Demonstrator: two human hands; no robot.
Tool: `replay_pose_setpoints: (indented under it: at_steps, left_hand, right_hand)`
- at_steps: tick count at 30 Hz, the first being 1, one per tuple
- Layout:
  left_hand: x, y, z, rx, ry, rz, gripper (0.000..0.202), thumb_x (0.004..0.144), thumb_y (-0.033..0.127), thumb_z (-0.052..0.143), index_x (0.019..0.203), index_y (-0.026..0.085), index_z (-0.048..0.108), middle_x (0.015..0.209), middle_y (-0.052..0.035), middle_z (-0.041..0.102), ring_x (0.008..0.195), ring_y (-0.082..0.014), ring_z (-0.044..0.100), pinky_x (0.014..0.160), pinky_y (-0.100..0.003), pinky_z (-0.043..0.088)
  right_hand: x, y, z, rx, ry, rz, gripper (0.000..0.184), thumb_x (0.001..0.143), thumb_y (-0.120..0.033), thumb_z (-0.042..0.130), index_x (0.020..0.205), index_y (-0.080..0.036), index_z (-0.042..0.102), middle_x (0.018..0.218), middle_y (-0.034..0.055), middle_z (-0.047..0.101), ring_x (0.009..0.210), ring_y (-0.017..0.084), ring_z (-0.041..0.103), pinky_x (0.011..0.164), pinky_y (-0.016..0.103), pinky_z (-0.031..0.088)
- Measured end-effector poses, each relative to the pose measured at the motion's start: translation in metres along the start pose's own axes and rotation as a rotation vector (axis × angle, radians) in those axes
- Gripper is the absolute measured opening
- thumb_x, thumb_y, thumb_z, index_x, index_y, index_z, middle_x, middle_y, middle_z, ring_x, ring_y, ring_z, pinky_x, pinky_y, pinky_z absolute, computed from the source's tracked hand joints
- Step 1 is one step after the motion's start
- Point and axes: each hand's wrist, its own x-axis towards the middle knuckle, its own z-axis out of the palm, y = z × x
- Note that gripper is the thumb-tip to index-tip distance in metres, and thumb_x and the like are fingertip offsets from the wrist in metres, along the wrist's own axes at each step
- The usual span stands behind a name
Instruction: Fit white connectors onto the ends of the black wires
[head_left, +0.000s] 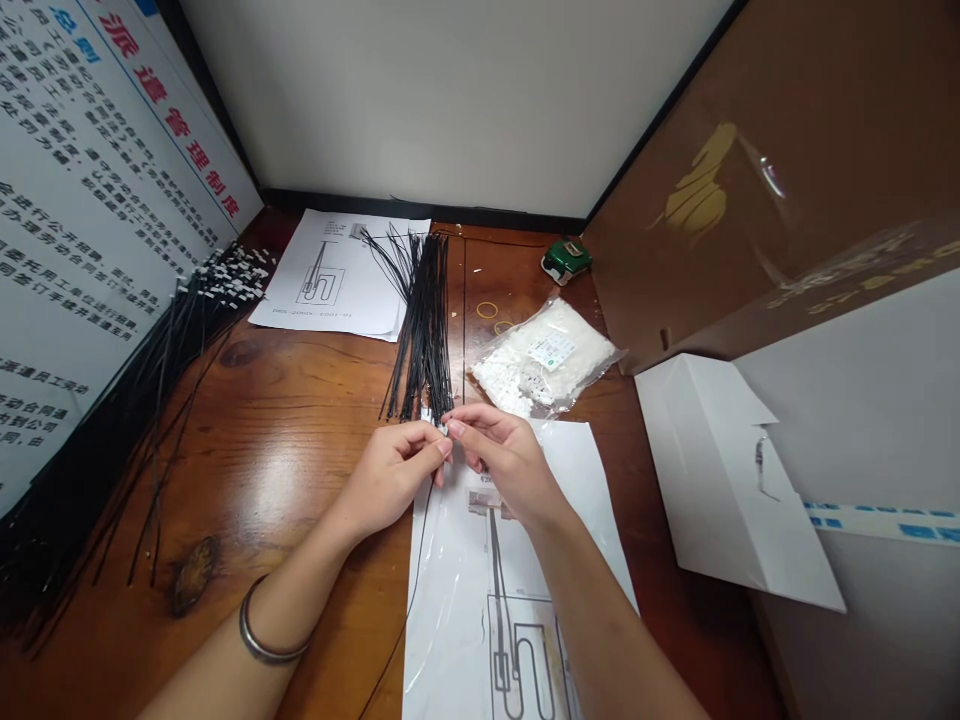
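My left hand (pixel 396 468) and my right hand (pixel 508 455) meet fingertip to fingertip over the top of a printed sheet. Between them is a small white plastic connector (pixel 443 429), partly covered by the fingers; my left hand pinches it. My right thumb and forefinger are closed on what looks like the end of a thin black wire, mostly hidden. A black wire (pixel 424 530) trails down from under the hands toward the front edge. Just beyond my fingertips lies a bundle of loose black wires (pixel 426 320).
A clear bag of white connectors (pixel 551 352) lies right of the bundle, with a green tape measure (pixel 566 260) behind. Wires with white connectors (pixel 232 275) pile up at left. Diagram sheets (pixel 330 290) lie at back; another sheet (pixel 592 500) is under my hands. A white box (pixel 720 460) stands right.
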Motion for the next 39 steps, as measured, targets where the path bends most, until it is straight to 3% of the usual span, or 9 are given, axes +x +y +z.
replay_pose_setpoints:
  at_steps: [7,23,39]
  left_hand:
    - [-0.0010,-0.0035,-0.0005,-0.073,-0.021,-0.029,0.031,0.089,0.035,0.051,0.066,0.016,0.057,0.057,0.0019,0.055,0.048,-0.0078,0.038,0.048,-0.022,0.028]
    - [-0.0007,0.0045,0.0035,0.013,0.097,0.001,0.032,0.085,0.037,0.056,0.061,0.016,0.054,0.055,0.0017,0.055,0.048,-0.0085,0.042,0.050,-0.022,0.033]
    - [-0.0003,-0.0011,0.0007,-0.114,0.000,-0.042,0.030,0.088,0.036,0.049,0.066,0.016,0.055,0.057,0.0001,0.056,0.048,-0.0083,0.039,0.046,-0.022,0.028]
  right_hand:
    - [0.0004,0.0024,0.0009,0.041,0.037,0.000,0.021,0.072,-0.037,0.072,0.075,-0.018,0.065,0.052,-0.0060,0.050,0.043,0.006,0.035,0.043,0.023,0.026]
    - [-0.0001,0.0045,0.0025,0.008,0.073,-0.007,0.025,0.071,-0.039,0.074,0.082,-0.017,0.071,0.064,-0.0001,0.061,0.046,0.007,0.038,0.042,0.022,0.027]
    - [0.0004,0.0037,0.0030,0.049,0.090,-0.004,0.023,0.071,-0.038,0.073,0.079,-0.018,0.067,0.067,-0.0013,0.059,0.045,0.006,0.038,0.041,0.021,0.028]
